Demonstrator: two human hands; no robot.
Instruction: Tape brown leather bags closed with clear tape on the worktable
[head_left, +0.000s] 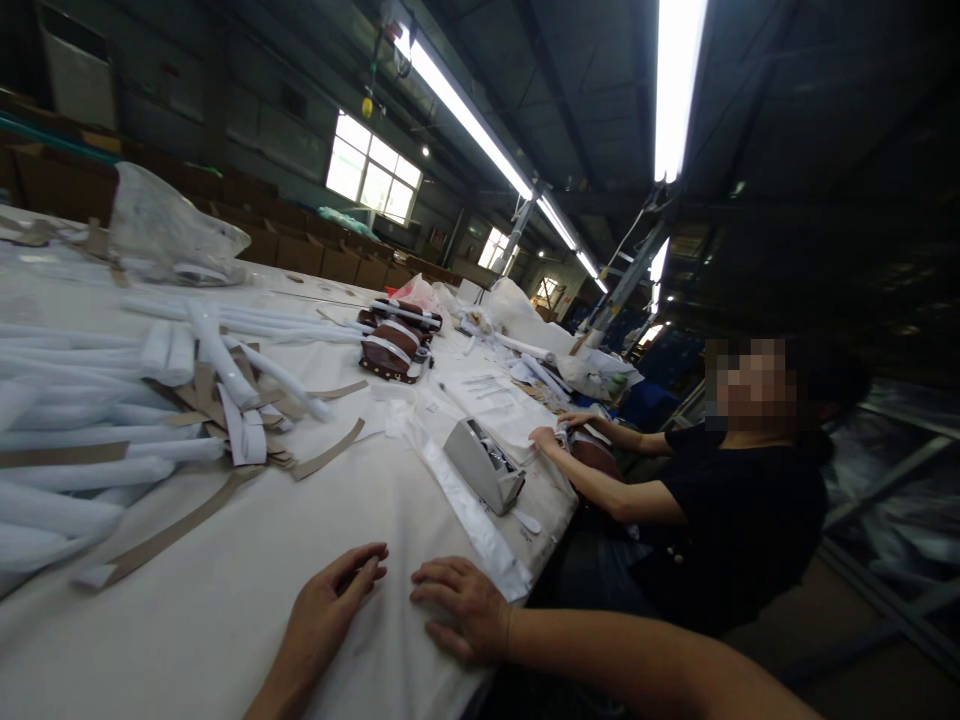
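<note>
Head view shows the left hand [326,610] and right hand [466,608] nearer than the tape dispenser [480,465], fingers loosely bent and released, plastic film [459,505] lying just beside that dispenser.

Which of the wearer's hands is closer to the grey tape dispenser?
Right. The right hand is on the near side of the tape dispenser, apart from it; the left hand is farther off, to its near left.
</note>
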